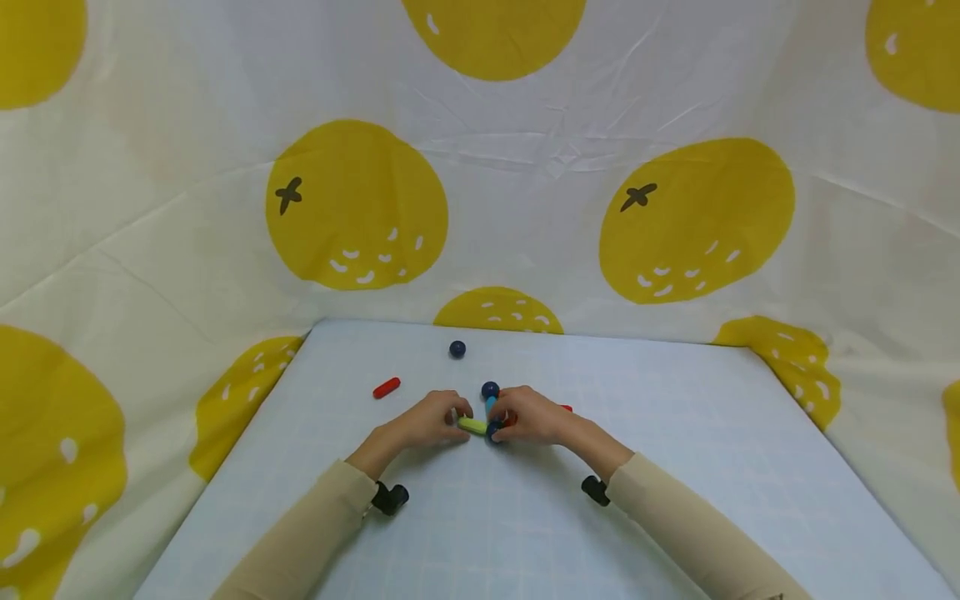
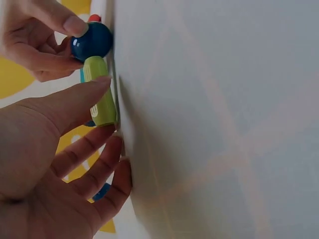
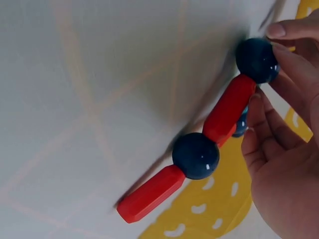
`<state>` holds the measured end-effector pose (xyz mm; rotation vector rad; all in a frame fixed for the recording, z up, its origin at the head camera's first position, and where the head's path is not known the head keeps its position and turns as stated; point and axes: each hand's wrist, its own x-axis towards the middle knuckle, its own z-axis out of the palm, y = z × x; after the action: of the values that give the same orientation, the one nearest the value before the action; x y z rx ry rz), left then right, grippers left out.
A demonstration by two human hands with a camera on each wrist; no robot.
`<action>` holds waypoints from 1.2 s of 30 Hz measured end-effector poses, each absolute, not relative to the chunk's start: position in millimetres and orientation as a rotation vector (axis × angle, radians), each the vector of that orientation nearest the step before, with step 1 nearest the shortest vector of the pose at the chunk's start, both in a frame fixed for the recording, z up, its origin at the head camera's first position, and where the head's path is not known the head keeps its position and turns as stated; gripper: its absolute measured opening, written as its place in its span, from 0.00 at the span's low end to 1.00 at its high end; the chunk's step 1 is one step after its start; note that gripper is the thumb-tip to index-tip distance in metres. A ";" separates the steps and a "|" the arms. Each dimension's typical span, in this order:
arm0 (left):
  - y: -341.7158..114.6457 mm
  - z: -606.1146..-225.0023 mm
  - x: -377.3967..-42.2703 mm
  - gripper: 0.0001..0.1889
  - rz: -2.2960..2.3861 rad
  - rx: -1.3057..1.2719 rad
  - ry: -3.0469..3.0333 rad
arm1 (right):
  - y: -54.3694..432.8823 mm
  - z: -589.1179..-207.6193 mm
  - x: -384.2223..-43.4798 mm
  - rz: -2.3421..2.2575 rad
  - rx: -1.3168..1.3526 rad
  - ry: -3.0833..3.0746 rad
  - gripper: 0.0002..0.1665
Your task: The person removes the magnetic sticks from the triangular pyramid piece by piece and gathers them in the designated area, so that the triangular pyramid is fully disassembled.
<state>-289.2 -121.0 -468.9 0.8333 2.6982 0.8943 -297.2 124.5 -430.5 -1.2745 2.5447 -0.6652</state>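
Observation:
My left hand (image 1: 431, 419) pinches a yellow-green rod (image 2: 102, 110) between thumb and fingers, just above the table. The rod's end meets a glossy dark blue ball (image 2: 92, 42). My right hand (image 1: 534, 415) grips that same ball with thumb and fingertips. From the ball, a red rod (image 3: 228, 110) runs to a second dark blue ball (image 3: 196, 156), and another red rod (image 3: 151, 194) extends beyond it. A light blue rod (image 1: 491, 405) links the gripped ball to a further dark blue ball (image 1: 490, 389) on the far side.
A loose red rod (image 1: 386, 387) lies to the left, past my left hand. Farther back sits a single dark blue ball (image 1: 457, 349). The pale checked table (image 1: 480, 533) ends at a hanging cloth (image 1: 517, 192) printed with yellow fruit.

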 end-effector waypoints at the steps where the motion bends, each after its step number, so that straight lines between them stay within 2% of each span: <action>1: -120.4 -470.2 -290.4 0.12 0.897 0.837 2.696 | 124.8 -430.8 -297.8 -0.664 -1.287 2.537 0.13; 13: -116.7 -466.5 -293.9 0.06 0.945 0.752 2.710 | 124.7 -431.6 -298.8 -0.743 -1.296 2.511 0.12; 27: -111.0 -465.9 -287.2 0.06 0.947 0.619 2.730 | 128.9 -435.4 -297.3 -0.759 -1.233 2.499 0.11; 36: -136.0 -466.2 -277.4 0.07 0.988 0.459 2.804 | 127.8 -433.9 -299.9 -0.721 -1.249 2.527 0.12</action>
<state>-277.4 -136.0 -466.2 0.4591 2.8036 0.9879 -299.9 127.8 -433.9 -1.2493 2.5265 -0.7209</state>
